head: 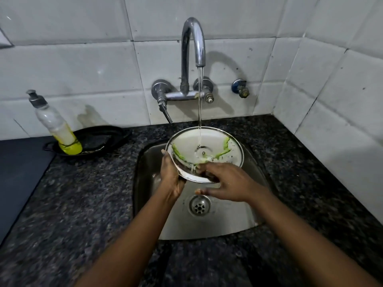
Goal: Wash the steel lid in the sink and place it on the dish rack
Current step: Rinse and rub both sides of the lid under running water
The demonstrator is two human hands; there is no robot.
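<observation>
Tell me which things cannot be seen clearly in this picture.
- Dish rack: not in the head view.
- Right hand fingertips: blurred on the steel lid, so its grip is unclear.
- Lid's outer face: turned away.
- Black tray contents: too dark, partly behind the soap bottle.

Steel lid gripped at its left rim by the left hand is showing a smooth, semi-gloss metal face, wet under the stream, with a rough green smear ringing it just right of the grip; the right hand is touching its lower edge. Below the grip the sink is reading as brushed, dull-sheen steel, and above it the tap is gleaming as polished chrome. Well left of the grip, the plastic bottle is looking translucent and glossy, on speckled polished-stone counter, with matt, scuffed wall tiles behind.
</observation>
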